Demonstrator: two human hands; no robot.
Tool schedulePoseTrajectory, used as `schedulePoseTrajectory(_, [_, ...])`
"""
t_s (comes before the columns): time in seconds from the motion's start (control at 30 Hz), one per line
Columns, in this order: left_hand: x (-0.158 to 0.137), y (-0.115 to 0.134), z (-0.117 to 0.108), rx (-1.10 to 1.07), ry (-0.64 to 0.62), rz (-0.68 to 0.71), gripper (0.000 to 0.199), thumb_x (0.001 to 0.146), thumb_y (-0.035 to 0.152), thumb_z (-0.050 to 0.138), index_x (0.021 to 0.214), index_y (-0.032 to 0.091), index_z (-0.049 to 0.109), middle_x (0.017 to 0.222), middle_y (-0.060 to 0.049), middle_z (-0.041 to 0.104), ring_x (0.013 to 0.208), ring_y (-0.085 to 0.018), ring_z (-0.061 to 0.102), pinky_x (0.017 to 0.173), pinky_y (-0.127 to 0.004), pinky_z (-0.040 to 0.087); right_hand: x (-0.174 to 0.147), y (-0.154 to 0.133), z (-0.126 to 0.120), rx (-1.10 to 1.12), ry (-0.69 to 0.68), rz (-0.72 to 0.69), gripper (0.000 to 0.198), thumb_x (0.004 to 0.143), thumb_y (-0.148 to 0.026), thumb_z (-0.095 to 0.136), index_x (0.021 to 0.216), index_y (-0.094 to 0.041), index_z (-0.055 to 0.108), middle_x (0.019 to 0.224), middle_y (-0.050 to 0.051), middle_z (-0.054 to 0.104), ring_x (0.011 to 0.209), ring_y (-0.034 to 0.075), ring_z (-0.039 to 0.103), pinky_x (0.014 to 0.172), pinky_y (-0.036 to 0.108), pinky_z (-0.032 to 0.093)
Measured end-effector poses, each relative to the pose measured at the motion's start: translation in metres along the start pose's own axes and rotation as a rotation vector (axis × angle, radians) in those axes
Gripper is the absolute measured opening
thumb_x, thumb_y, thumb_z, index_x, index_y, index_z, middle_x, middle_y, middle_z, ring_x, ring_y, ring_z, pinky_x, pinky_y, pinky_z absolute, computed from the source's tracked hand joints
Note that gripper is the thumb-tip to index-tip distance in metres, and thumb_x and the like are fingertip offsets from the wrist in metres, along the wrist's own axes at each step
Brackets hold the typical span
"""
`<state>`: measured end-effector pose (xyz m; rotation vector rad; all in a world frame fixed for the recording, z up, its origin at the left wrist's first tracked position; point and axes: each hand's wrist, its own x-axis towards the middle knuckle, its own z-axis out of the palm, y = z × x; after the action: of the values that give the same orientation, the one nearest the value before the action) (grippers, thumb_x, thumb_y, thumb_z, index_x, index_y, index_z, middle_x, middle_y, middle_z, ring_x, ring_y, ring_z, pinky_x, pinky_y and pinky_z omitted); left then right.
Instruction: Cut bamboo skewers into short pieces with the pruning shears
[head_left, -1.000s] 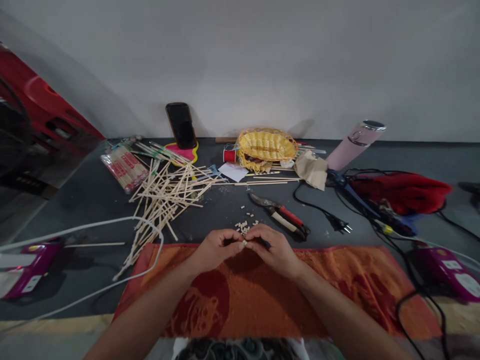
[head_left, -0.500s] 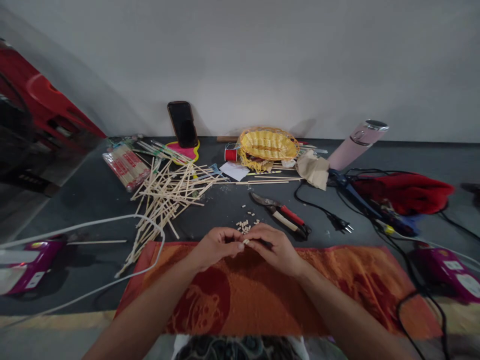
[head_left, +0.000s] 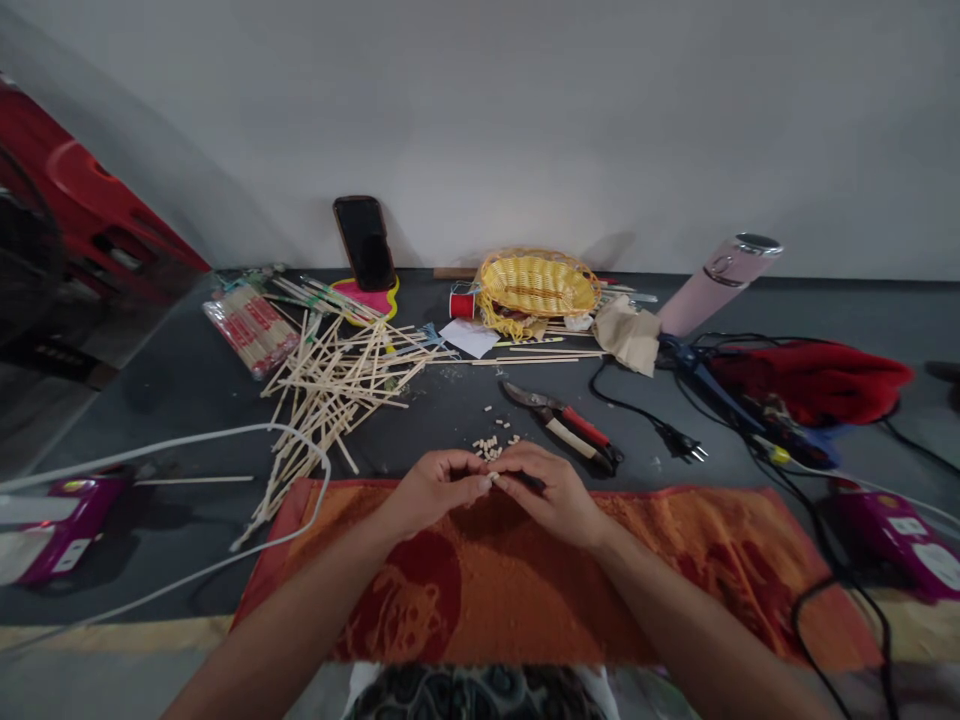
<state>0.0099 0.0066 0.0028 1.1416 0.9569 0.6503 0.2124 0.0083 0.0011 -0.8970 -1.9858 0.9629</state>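
My left hand (head_left: 442, 490) and my right hand (head_left: 546, 492) meet above an orange towel (head_left: 525, 600). Their fingertips pinch a small pale piece (head_left: 493, 479) between them; it looks like a short cut bit of wooden stick, mostly covered by the fingers. Just beyond the fingertips lie several short cut stick pieces (head_left: 489, 446) on the dark table. Pruning shears (head_left: 562, 425) with red and cream handles rest to the right of these pieces, touched by neither hand. To the left spreads a loose heap of thin wooden sticks (head_left: 337, 385).
At the back are a yellow woven basket (head_left: 536, 285), a red thread spool (head_left: 462, 304), a leaning phone (head_left: 364, 243) and a tilted pink flask (head_left: 720, 284). A black plug (head_left: 681, 443) lies at right. A white cable (head_left: 225, 437) loops by a purple box (head_left: 71, 525) at left.
The small pale piece has turned slightly between my fingertips, and less of it shows. Both hands stay in nearly the same place; the view has shifted a little.
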Motion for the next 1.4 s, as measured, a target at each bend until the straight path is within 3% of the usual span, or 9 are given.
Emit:
schedulePoseTrajectory(0.87, [-0.002,0.002,-0.001,0.085,-0.028,0.014,0.026,0.083,0.038,0.063,0.080,0.011,0.064,0.065,0.003,0.051,0.058,-0.007,0.041,0.054,-0.018,0.032,-0.003,0.003,0.002,0.041,-0.007,0.048,0.009,0.089,-0.024,0.058,0.096,-0.021,0.063,0.089,0.004,0.066,0.083,0.015,0.060,0.078,0.027,0.046])
schedulePoseTrajectory(1.07, [-0.003,-0.003,-0.001,0.144,-0.011,-0.021,0.027,0.082,0.038,0.063,0.085,0.012,0.067,0.067,0.003,0.054,0.058,-0.007,0.041,0.053,-0.018,0.032,-0.003,-0.006,-0.004,-0.016,-0.100,0.138,0.016,0.094,-0.028,0.046,0.084,-0.019,0.056,0.075,0.000,0.055,0.068,0.012,0.050,0.064,0.024,0.038])
schedulePoseTrajectory(1.23, [-0.001,-0.009,0.000,0.286,-0.020,0.048,0.019,0.083,0.030,0.060,0.082,0.013,0.068,0.067,0.003,0.056,0.061,-0.007,0.045,0.055,-0.017,0.033,-0.003,-0.007,-0.002,-0.071,-0.212,0.130,0.019,0.093,-0.027,0.046,0.077,-0.019,0.052,0.071,-0.001,0.051,0.066,0.012,0.045,0.063,0.025,0.034])
schedulePoseTrajectory(1.4, [-0.002,-0.008,0.003,0.312,0.034,0.118,0.020,0.083,0.032,0.062,0.085,0.014,0.068,0.074,0.000,0.063,0.066,-0.010,0.053,0.060,-0.019,0.040,-0.004,-0.004,0.001,0.053,-0.144,0.187,0.023,0.093,-0.028,0.046,0.074,-0.018,0.053,0.069,-0.002,0.048,0.065,0.011,0.043,0.062,0.024,0.034])
